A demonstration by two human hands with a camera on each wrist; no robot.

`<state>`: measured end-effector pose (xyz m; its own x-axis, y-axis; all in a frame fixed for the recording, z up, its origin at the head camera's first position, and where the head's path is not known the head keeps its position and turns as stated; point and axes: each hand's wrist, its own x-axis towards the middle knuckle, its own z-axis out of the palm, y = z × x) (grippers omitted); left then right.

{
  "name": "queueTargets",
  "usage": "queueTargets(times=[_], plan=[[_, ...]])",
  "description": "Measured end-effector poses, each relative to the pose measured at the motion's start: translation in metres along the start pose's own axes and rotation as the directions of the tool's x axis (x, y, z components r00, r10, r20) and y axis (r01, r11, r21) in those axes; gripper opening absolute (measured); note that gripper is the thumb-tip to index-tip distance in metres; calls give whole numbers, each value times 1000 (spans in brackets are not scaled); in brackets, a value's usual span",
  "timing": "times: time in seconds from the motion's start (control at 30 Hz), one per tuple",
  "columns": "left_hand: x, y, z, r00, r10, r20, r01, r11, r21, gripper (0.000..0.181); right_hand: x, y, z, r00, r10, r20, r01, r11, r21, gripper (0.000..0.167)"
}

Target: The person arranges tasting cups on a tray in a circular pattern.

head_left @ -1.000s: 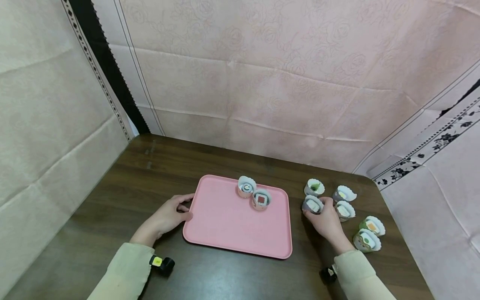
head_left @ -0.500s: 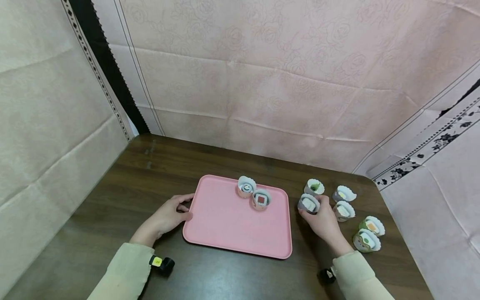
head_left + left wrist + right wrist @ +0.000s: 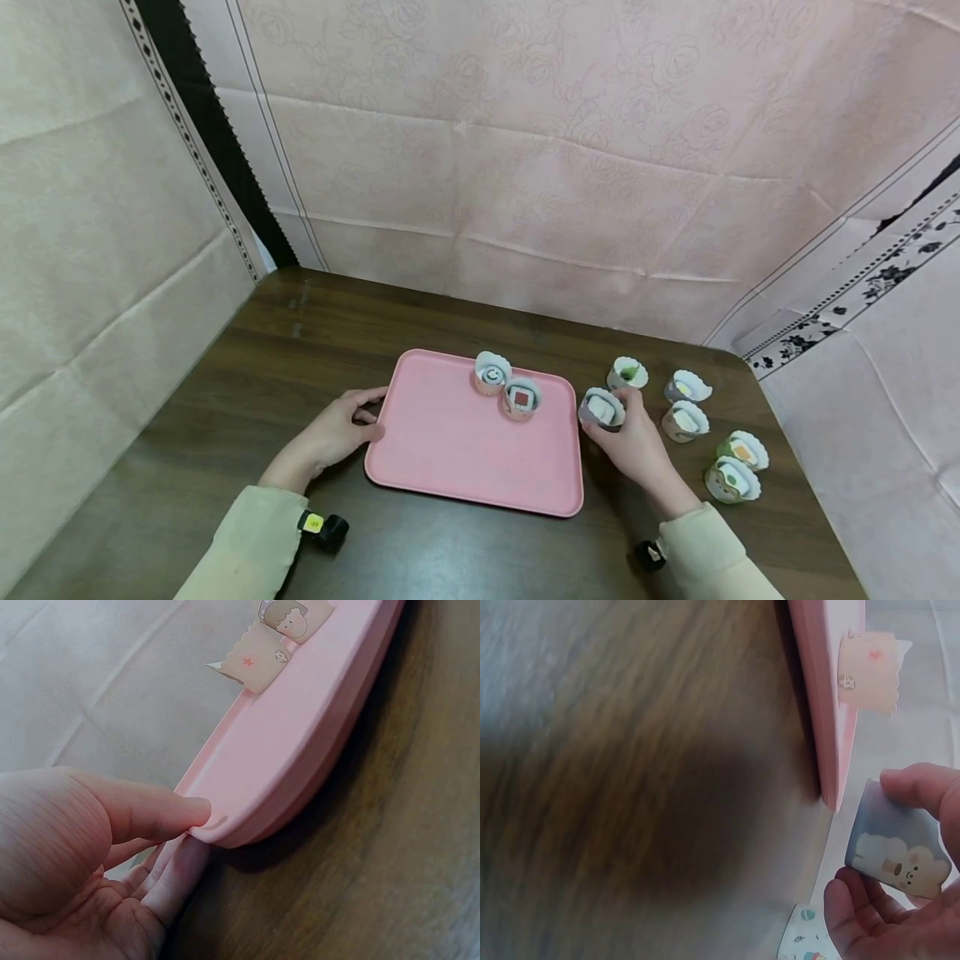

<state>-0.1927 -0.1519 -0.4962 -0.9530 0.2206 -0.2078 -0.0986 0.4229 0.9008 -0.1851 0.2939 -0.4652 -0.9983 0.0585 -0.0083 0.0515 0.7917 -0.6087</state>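
Observation:
The left hand [image 3: 335,435] pinches the left rim of the pink tray [image 3: 472,450]; in the left wrist view its thumb lies on top of the rim and fingers are below. Two paper cups, one with a blue swirl [image 3: 492,374] and one with a red square [image 3: 522,399], stand together at the tray's far side. Between thumb and fingers the right hand [image 3: 636,446] grips a blue-grey cup [image 3: 602,408], beside the tray's right edge. The right wrist view shows a bear print on this gripped cup [image 3: 898,844].
Right of the right hand stand several more cups: one with green inside [image 3: 627,373], a grey one [image 3: 687,387], a whitish one [image 3: 686,422] and two green ones at the right [image 3: 742,452] [image 3: 732,481]. Cloth walls [image 3: 480,167] border the brown table [image 3: 337,317].
The right hand has moved left with the blue-grey cup, from beside the other cups to near the tray's right edge. The left hand and tray have stayed in place.

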Motion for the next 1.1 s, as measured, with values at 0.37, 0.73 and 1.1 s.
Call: queueTargets(times=[0.37,0.73,1.1], plan=[[0,0,0,1000,0,3,0,1000,-7,60,-6,-10,10,995,-85,48,84,996,19,63],[-1,1,0,1000,-5,2,5,1000,3,60,-10,-22,19,986,-137,91,133,989,58,61],[-1,1,-1,1000,-2,3,2,1000,-6,60,-12,-32,29,977,-163,134,155,985,71,60]])
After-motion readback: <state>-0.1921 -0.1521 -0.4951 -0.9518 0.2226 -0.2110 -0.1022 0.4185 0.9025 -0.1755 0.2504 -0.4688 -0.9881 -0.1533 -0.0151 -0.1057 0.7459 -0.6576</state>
